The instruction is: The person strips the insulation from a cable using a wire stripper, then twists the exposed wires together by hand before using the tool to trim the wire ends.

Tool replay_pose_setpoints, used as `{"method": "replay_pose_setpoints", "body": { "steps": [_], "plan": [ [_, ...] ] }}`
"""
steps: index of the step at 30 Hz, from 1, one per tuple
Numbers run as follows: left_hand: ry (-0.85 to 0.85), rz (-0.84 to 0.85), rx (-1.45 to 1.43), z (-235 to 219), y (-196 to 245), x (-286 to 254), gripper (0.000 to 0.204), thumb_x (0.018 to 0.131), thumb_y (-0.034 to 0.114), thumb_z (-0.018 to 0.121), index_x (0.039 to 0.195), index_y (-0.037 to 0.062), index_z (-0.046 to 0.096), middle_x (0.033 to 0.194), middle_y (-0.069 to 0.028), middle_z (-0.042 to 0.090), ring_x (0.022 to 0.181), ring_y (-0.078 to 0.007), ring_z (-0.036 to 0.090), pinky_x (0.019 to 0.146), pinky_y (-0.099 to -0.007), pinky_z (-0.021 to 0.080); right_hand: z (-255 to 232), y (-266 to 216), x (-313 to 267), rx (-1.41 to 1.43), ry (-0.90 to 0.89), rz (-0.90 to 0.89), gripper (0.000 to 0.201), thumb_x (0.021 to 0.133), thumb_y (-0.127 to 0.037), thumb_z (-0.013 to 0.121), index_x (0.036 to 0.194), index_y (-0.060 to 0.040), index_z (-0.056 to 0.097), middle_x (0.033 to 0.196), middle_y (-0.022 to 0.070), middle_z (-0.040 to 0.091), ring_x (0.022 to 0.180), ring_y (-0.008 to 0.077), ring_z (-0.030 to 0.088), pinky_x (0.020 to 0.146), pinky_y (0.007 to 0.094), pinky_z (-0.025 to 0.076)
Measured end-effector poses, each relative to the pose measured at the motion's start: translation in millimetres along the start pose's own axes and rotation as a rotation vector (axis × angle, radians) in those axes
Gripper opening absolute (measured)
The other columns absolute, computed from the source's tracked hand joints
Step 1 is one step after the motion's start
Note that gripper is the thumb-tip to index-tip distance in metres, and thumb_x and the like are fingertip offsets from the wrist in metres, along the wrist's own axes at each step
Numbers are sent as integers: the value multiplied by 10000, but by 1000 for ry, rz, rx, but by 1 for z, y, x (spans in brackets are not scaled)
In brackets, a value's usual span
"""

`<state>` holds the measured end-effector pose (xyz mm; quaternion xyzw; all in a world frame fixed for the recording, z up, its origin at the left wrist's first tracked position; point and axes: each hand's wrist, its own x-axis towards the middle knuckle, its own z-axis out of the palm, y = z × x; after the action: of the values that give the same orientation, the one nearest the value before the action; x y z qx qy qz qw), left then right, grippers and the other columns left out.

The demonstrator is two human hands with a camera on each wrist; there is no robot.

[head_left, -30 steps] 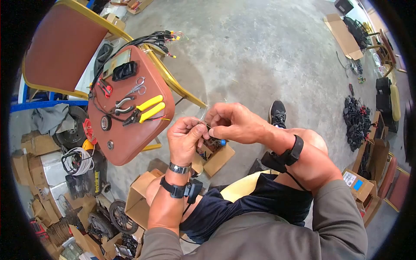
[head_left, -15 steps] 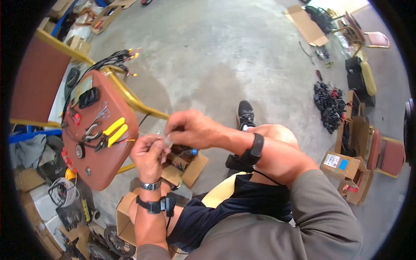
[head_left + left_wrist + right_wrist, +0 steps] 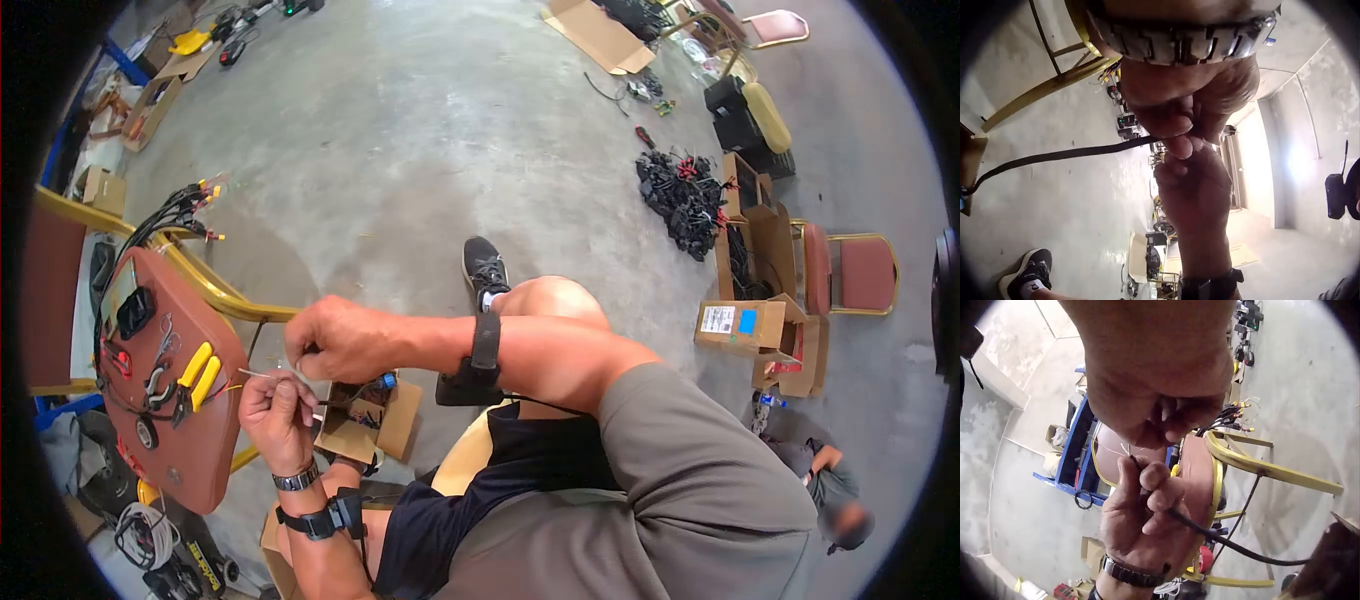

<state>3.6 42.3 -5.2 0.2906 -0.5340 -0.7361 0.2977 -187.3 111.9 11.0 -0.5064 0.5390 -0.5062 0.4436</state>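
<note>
My left hand (image 3: pixel 275 412) pinches a black cable (image 3: pixel 1235 547) between thumb and fingers close to its end. Thin pale wires (image 3: pixel 1127 450) poke out past the left fingertips, and the rest of the cable trails down toward a box. Just over those wires, my right hand (image 3: pixel 340 338) has its fingers curled, right at the left fingertips in the left wrist view. I cannot tell whether a wire lies inside its grip. Left of the hands, a chair seat (image 3: pixel 205 480) carries yellow-handled wire strippers (image 3: pixel 205 376), scissors (image 3: pixel 164 342) and a tape roll (image 3: pixel 147 432).
An open cardboard box (image 3: pixel 398 420) stands below the hands. Bundled black cables (image 3: pixel 170 215) hang over the chair's far side. Across the floor to the right lie a heap of black cables (image 3: pixel 682 200) and a carton (image 3: pixel 742 328). Another person (image 3: pixel 835 485) is at lower right.
The head view has swung right, so the chair sits farther left and another person appears at lower right. Both hands stay close together at the cable end; a pale wire now shows beyond the left fingers.
</note>
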Motion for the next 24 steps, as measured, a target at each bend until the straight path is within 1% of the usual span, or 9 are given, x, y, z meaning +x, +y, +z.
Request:
{"method": "replay_pose_setpoints", "body": {
  "steps": [2,5,8,11,14,17,18,21,24],
  "plan": [
    [54,8,18,-5,-3,-1,197,933,212,671,964,39,582,756,-64,602,592,-112,566,428,-189,375,5,-4,-4,130,-72,63,83,751,-30,624,809,12,665,713,122,670,664,180,637,635,329,514],
    [49,-11,1,-5,-3,-3,197,932,210,673,962,38,582,755,-65,603,592,-116,567,429,-189,376,5,-2,-4,255,-108,76,89,761,-30,614,818,12,669,724,111,678,667,171,639,635,325,516],
    [-59,-25,23,-3,2,-4,202,932,215,673,952,38,577,753,-63,603,580,-113,556,429,-186,371,-3,2,2,12,25,10,88,773,-39,612,815,8,674,725,110,679,670,164,640,633,320,514],
    [-108,-55,-33,3,3,-5,205,935,213,669,945,34,569,752,-68,602,572,-115,550,425,-181,365,-4,-2,4,14,53,-27,89,780,-52,622,819,10,673,717,105,674,677,153,633,633,317,509],
    [44,-21,-51,-3,2,-2,193,923,170,684,908,29,554,776,-100,622,567,-112,569,428,-185,399,-2,-6,-3,62,-55,49,100,783,-64,639,835,13,674,711,93,667,670,152,617,635,319,504],
    [27,-52,-57,-5,1,-3,206,921,189,690,930,27,562,772,-105,628,565,-107,565,428,-182,389,2,-2,-4,140,-130,56,98,792,-62,646,853,9,677,722,85,657,681,132,594,640,313,497],
    [82,-58,-61,0,2,-5,159,921,136,678,932,19,572,750,-104,631,543,-102,551,428,-182,381,0,2,-2,90,-87,39,95,796,-60,645,856,7,676,727,85,654,688,124,588,642,310,496],
    [24,-210,-19,7,9,-10,93,911,67,648,914,6,578,728,-103,634,516,-96,537,431,-182,380,-8,6,10,-3,-20,12,87,809,-54,642,867,4,671,744,81,650,715,103,574,652,302,492],
    [4,-146,-45,7,8,-8,47,902,31,622,889,2,586,718,-103,643,494,-87,524,429,-185,380,-4,4,6,44,-39,118,86,828,-68,642,868,4,666,759,66,656,738,98,576,667,295,493]
  ]
}}
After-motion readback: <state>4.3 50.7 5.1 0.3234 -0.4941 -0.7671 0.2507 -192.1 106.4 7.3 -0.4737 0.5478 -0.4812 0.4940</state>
